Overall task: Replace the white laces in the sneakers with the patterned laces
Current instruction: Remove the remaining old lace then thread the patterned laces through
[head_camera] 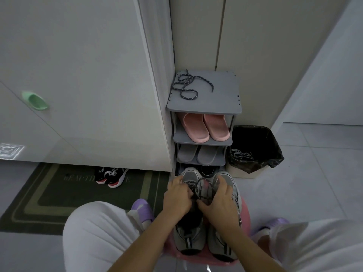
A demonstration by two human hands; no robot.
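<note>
Though the sneakers (189,237) are half covered, left grip (177,195) pinches a patterned lace (203,183), right grip (218,202) unclear

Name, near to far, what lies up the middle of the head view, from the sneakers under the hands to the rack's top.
grey sneakers → grey slippers → pink slippers → patterned lace on the rack's top shelf

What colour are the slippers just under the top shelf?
The slippers are pink; the head view shows them best.
</note>
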